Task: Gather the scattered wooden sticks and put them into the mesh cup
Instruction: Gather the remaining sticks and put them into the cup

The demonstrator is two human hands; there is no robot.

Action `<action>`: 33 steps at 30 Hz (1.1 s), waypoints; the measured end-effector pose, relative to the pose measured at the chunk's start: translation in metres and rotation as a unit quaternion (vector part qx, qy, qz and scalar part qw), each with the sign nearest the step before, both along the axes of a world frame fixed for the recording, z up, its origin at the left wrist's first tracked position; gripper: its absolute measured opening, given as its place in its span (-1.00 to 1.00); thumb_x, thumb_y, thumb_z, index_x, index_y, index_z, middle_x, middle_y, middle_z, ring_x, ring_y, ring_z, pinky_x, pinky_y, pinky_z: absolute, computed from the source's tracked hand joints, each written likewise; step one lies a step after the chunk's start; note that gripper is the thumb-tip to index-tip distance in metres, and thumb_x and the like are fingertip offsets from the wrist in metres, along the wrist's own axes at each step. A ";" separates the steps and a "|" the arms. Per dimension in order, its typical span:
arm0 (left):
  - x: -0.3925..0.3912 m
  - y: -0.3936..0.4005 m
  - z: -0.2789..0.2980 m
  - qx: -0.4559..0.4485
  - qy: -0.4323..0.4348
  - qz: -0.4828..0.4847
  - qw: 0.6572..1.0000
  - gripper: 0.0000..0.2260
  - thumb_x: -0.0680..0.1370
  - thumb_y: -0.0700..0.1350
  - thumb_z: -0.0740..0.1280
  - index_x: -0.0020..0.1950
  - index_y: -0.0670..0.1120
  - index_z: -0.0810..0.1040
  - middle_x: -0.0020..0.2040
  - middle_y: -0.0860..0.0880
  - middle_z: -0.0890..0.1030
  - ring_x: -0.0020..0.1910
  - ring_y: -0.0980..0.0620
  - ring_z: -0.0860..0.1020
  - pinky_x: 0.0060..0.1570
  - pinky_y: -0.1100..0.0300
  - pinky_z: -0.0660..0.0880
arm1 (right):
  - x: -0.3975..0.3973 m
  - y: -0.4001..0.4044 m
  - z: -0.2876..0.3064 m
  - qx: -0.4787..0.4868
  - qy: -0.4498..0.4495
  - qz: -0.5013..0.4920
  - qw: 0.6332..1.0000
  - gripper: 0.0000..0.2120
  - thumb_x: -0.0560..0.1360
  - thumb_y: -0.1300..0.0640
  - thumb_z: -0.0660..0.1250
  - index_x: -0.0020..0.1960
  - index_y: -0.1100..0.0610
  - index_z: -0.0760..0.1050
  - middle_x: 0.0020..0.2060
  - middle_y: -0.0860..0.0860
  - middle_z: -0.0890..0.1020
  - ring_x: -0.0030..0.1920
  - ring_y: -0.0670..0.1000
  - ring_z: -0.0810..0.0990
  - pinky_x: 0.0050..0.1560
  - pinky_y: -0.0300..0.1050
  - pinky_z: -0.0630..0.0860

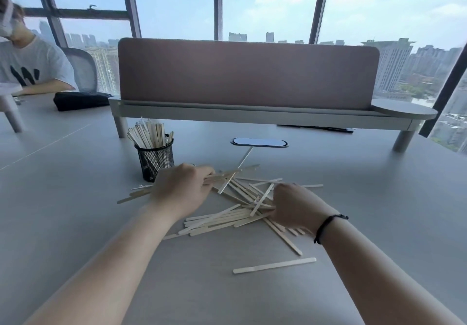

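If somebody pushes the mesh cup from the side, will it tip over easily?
Probably yes. The mesh cup looks tall and narrow, and the wooden sticks rise well above its rim, leaning left. Its wire wall likely weighs little, so a push would tip it.

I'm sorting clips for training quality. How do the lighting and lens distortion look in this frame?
Head view: strong backlight from the windows leaves the brown fabric divider panel dim; soft shadows on the grey table; the wide lens bows the window frames outward; the pale wooden sticks and black mesh cup stay sharp.

Mesh cup (154, 158) upright left-behind stick pile (227, 217) on table (379, 198); lone stick (274, 265) nearer front
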State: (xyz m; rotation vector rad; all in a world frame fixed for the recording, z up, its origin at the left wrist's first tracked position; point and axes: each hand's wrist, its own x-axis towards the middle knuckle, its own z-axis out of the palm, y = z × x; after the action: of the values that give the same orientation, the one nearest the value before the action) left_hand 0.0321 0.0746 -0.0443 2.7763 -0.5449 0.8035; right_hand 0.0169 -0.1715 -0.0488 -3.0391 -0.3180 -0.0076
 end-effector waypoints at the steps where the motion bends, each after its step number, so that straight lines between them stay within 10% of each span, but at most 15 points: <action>1: 0.001 -0.002 -0.001 -0.012 0.014 -0.002 1.000 -0.90 0.55 -0.02 0.30 -0.01 0.12 0.61 -0.30 0.02 0.65 -0.31 -0.12 0.59 -0.36 0.17 0.44 | 0.000 0.000 0.001 0.010 0.004 -0.003 1.000 -0.76 0.39 0.21 0.27 -0.38 0.10 0.25 -0.40 -0.02 0.36 -0.26 0.12 0.43 -0.35 -0.15 0.35; 7: 0.000 -0.013 0.004 -0.115 0.053 -0.068 0.990 -0.70 0.59 -0.04 0.30 -0.30 0.17 0.33 -0.50 0.06 0.42 -0.46 -0.03 0.41 -0.44 0.14 0.36 | 0.004 0.005 0.004 0.047 0.022 -0.048 0.998 -0.69 0.28 0.10 0.40 -0.41 0.12 0.26 -0.46 0.00 0.36 -0.41 0.06 0.35 -0.48 -0.19 0.23; 12: -0.001 -0.033 0.023 -0.278 0.030 -0.161 0.946 -0.62 0.60 0.07 0.35 -0.27 -0.19 0.53 -0.51 -0.05 0.42 -0.52 0.01 0.35 -0.45 0.11 0.30 | 0.017 0.012 0.022 0.024 0.110 -0.068 0.991 -0.72 0.27 0.08 0.49 -0.26 0.12 0.38 -0.36 -0.01 0.46 -0.41 -0.02 0.42 -0.42 -0.25 0.33; 20: 0.013 -0.036 0.038 -0.566 0.110 -0.198 0.792 -0.74 0.51 0.11 0.40 -0.30 0.00 0.63 -0.55 0.05 0.25 -0.62 0.06 0.20 -0.48 0.31 0.20 | 0.029 0.016 0.033 -0.022 0.180 -0.078 0.980 -0.79 0.30 0.08 0.45 -0.21 0.13 0.45 -0.36 0.01 0.48 -0.39 0.03 0.46 -0.36 -0.26 0.37; 28: 0.023 -0.032 -0.004 -0.543 0.144 -0.180 0.807 -0.52 0.46 0.13 0.41 -0.35 -0.27 0.41 -0.54 -0.02 0.22 -0.60 0.04 0.17 -0.43 0.26 0.15 | 0.028 0.018 0.021 -0.020 0.139 -0.081 0.987 -0.78 0.26 0.15 0.38 -0.30 0.09 0.31 -0.40 0.00 0.36 -0.47 0.03 0.33 -0.44 -0.29 0.24; 33: 0.017 -0.034 -0.019 -0.522 0.148 -0.168 0.823 -0.48 0.50 0.10 0.42 -0.45 -0.10 0.22 -0.48 -0.10 0.13 -0.51 -0.04 0.11 -0.43 0.10 0.11 | 0.028 0.018 0.014 -0.019 0.085 -0.068 0.994 -0.77 0.22 0.13 0.43 -0.38 0.10 0.37 -0.46 0.00 0.46 -0.46 0.02 0.43 -0.41 -0.29 0.33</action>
State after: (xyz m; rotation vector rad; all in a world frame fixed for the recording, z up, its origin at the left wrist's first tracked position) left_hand 0.0492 0.0410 -0.0637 1.6621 -0.3471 0.3726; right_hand 0.0444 -0.1536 -0.0349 -3.0659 -0.1007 0.2485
